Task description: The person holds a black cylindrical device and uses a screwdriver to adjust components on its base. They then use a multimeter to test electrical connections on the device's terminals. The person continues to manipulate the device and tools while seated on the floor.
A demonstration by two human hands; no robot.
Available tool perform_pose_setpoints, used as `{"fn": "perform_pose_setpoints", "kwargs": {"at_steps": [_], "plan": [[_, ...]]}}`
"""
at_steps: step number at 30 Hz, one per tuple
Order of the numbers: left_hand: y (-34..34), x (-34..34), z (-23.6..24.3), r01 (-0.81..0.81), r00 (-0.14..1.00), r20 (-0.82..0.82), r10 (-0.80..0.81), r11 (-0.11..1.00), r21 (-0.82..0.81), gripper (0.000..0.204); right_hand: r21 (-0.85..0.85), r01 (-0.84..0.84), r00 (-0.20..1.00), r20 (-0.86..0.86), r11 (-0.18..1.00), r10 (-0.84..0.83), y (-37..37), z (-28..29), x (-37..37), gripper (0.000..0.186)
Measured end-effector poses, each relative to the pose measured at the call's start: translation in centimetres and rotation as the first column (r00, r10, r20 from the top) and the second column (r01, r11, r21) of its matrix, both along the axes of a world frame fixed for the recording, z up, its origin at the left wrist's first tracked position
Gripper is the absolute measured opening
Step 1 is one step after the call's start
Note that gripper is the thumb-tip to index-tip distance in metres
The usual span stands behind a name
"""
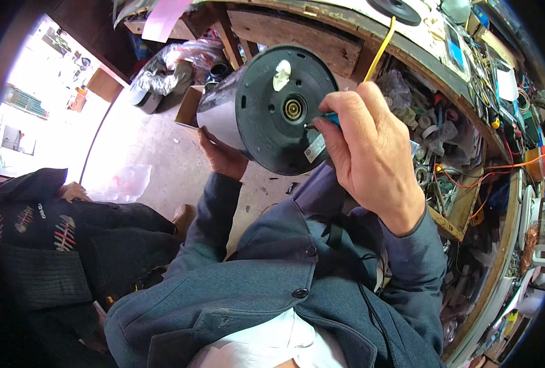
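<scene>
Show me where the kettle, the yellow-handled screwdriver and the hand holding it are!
electric kettle [266, 116]: head view, on its black round underside.
screwdriver [380, 52]: head view, on its yellow handle above the fist.
right hand [367, 153]: head view, on the back of the hand.

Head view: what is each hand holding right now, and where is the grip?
Left hand grips the kettle by its shiny side wall, base up. Right hand pinches a teal-handled tool by the handle.
</scene>
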State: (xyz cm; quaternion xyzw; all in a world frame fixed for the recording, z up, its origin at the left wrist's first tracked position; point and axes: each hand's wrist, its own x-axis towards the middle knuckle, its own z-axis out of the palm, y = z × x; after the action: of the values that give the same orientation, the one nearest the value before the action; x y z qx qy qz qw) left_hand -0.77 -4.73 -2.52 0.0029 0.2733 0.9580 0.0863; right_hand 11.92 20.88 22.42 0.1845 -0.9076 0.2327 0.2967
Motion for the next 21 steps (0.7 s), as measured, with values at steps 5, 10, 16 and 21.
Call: {"fn": "perform_pose_setpoints", "kwargs": {"at_steps": [5, 10, 16, 21], "plan": [[-0.1, 0.5, -0.2, 0.0, 1.0, 0.006, 0.0, 1.0, 0.029, 0.078, -0.064, -0.134, 0.989, -0.069, 0.989, 0.129, 0.1, -0.1, -0.7, 0.028], [-0.3, 0.9, -0.3, 0.043, 0.998, 0.037, -0.044, 0.999, 0.024, 0.08, 0.074, -0.083, 0.994, 0.079, 0.994, 0.077, -0.5, 0.6, 0.2, 0.027], [-0.2, 2.7, -0.8, 0.06, 0.992, 0.11, -0.064, 0.997, 0.04, 0.084, -0.023, -0.219, 0.974, 0.06, 0.975, 0.22, -1.0, 0.0, -0.1, 0.033], [0.4, 4.4, -1.3, 0.024, 0.99, 0.139, -0.021, 0.999, -0.025, 0.085, 0.051, -0.166, 0.979, 0.129, 0.985, 0.158, -2.2, -1.3, 0.0, 0.035]]}}
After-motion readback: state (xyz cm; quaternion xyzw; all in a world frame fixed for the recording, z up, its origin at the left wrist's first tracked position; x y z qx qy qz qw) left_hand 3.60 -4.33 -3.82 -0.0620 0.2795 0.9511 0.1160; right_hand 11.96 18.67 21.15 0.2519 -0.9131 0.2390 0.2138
